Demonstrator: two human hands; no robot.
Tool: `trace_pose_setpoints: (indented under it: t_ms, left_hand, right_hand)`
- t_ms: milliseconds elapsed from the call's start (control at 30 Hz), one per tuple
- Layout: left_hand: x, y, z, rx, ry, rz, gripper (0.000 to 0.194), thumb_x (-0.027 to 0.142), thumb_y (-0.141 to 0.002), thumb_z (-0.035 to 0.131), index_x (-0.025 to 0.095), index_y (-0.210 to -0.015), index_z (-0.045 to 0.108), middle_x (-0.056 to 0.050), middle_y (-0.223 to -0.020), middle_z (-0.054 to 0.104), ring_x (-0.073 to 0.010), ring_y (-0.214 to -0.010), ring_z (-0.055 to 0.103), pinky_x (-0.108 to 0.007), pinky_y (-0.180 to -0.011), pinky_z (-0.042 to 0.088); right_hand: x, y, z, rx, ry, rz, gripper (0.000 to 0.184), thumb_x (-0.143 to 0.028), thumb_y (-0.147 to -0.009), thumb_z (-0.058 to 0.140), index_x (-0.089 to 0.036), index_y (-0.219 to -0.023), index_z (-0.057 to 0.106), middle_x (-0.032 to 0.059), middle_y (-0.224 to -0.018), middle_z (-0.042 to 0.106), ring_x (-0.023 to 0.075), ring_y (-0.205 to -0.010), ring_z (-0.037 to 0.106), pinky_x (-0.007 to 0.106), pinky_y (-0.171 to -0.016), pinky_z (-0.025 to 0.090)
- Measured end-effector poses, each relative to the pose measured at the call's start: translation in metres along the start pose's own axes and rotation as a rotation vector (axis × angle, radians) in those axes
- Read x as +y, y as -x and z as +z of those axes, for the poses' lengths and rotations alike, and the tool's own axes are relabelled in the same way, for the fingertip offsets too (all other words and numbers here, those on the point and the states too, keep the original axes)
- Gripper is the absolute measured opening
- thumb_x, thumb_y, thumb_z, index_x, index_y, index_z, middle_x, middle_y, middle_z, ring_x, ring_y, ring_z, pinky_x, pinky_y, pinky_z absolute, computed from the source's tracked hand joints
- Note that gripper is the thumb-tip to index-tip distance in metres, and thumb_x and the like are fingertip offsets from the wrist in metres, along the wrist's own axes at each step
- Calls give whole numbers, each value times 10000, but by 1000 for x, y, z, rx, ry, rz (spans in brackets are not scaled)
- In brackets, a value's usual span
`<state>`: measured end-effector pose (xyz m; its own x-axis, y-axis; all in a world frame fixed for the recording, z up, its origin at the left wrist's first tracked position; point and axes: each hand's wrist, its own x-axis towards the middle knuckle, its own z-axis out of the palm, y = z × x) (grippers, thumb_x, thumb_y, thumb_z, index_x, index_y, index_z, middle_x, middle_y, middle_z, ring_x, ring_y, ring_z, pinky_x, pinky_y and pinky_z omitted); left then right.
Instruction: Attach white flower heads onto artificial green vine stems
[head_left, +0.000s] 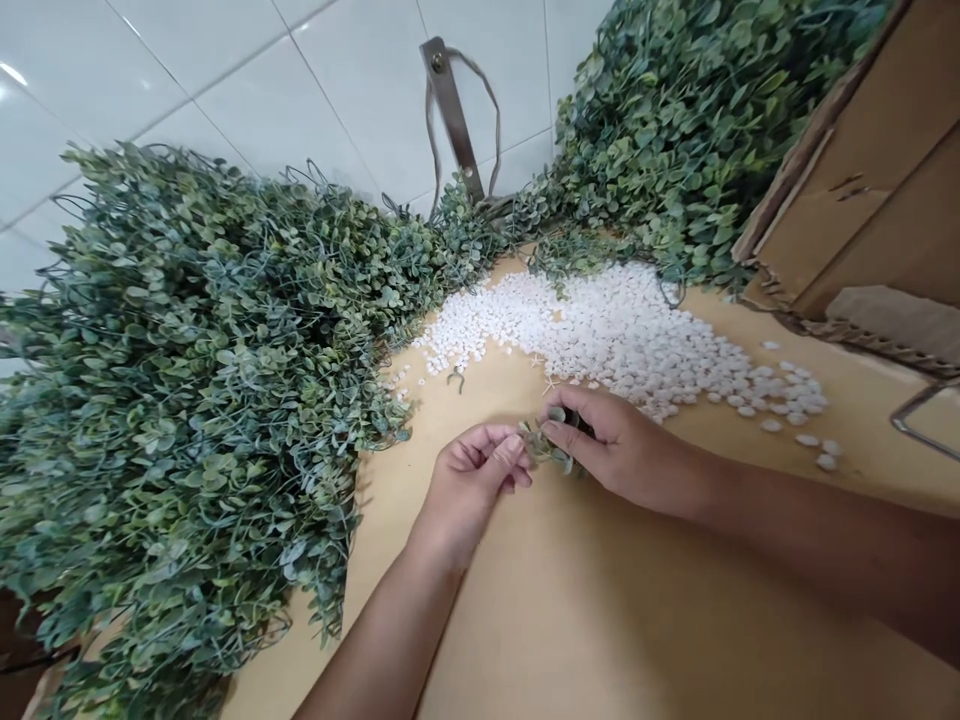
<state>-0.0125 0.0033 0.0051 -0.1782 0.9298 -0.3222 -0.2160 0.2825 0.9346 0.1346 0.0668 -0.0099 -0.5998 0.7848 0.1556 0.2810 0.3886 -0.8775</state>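
Between my two hands, above the tan tabletop (525, 620), is a small sprig of artificial leaves (559, 455). My right hand (611, 440) grips the leafy part with thumb and fingers, and some of the leaves are hidden behind them. At the sprig's left end, my left hand (484, 465) pinches its tip between thumb and forefinger. Just beyond my hands lies a spread of small white pieces (622, 330), the larger ones toward the right. Two tiny star-shaped pieces (550, 384) lie near my right fingertips.
A large heap of artificial greenery (225, 350) covers the left side, and another green pile (675, 130) rises at the back right. A cardboard box (862, 180) stands at the right. Against the tiled wall (337, 100) leans a strap with cord (454, 120).
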Motion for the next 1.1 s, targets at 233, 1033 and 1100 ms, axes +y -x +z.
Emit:
trace_pose_setpoints:
  t_ms: [233, 1033, 1100]
  left_hand:
    - [0, -7, -5, -30, 143, -67, 287, 279, -526, 808, 126, -742, 695, 6, -613, 647, -41, -511, 538, -158, -526, 410]
    - [-6, -11, -5, -29, 157, -13, 265, 248, -541, 809, 147, -774, 734, 4, -578, 657, -45, -528, 566, -142, -544, 474]
    - [-5, -11, -5, -43, 144, -13, 238, 259, -536, 812, 140, -726, 729, 2, -566, 655, -47, -526, 565, -141, -535, 466]
  right_hand:
    - [-3, 1, 1, -87, -105, 81, 172, -296, -784, 499, -147, -725, 560, 4, -621, 544, 118, -581, 478, 236, -542, 374]
    - [2, 2, 12, 75, -31, -116, 186, -170, -784, 509, -161, -625, 605, 2, -608, 552, 116, -619, 495, 236, -574, 378]
    - [3, 2, 13, 94, -19, -129, 167, -161, -775, 522, -162, -634, 612, 3, -611, 557, 119, -631, 499, 239, -585, 383]
